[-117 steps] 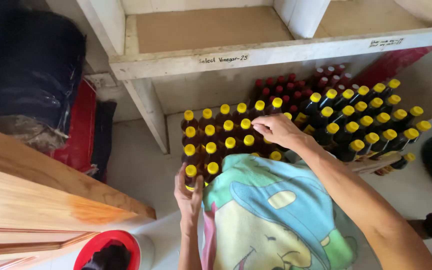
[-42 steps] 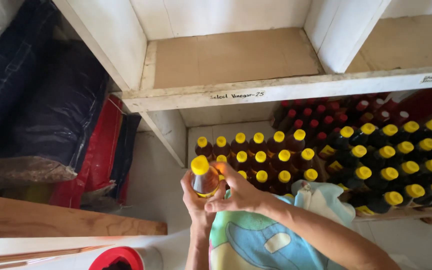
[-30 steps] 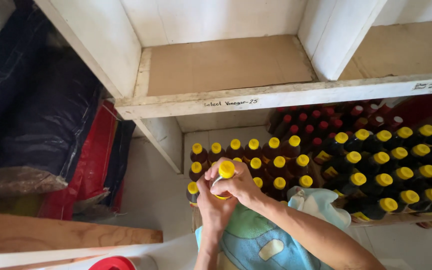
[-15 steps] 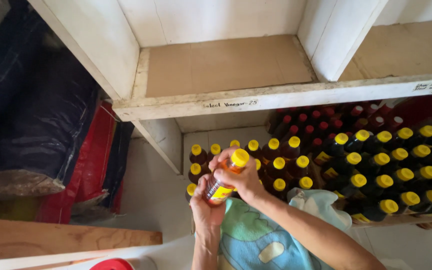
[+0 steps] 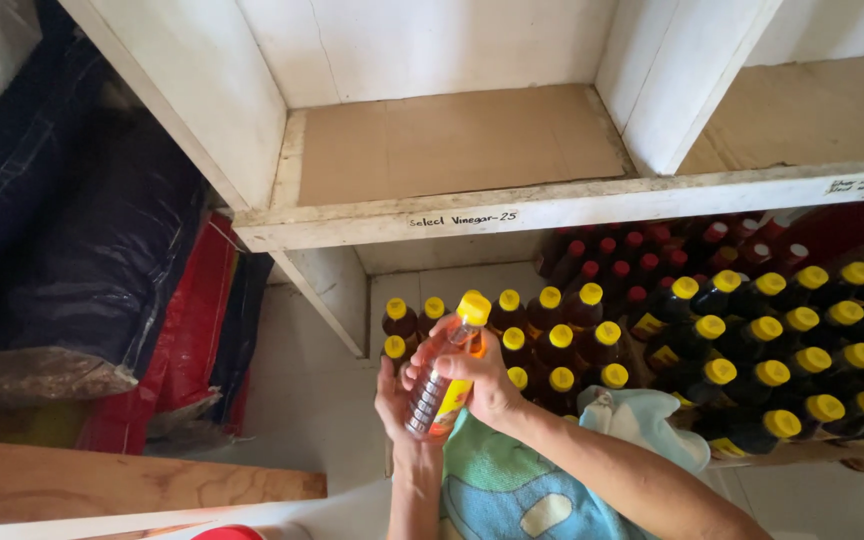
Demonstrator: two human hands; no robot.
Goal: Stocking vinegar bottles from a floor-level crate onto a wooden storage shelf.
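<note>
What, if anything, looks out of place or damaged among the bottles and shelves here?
Nothing looks spilled or broken. Only the yellow-capped bottle is out of the rows, tilted between the left hand and right hand. The yellow-capped bottles on the floor stand upright, capped. The shelf above is bare, its front edge chipped.

A white wooden shelf [image 5: 472, 215] with upright dividers [image 5: 682, 80] and bare brown boards stands over a pale tiled floor [image 5: 312, 400] in soft daylight, with dark plastic-wrapped bundles [image 5: 62, 240] and red sacks [image 5: 187, 340] at left and a wooden plank [image 5: 102, 480] below.
</note>
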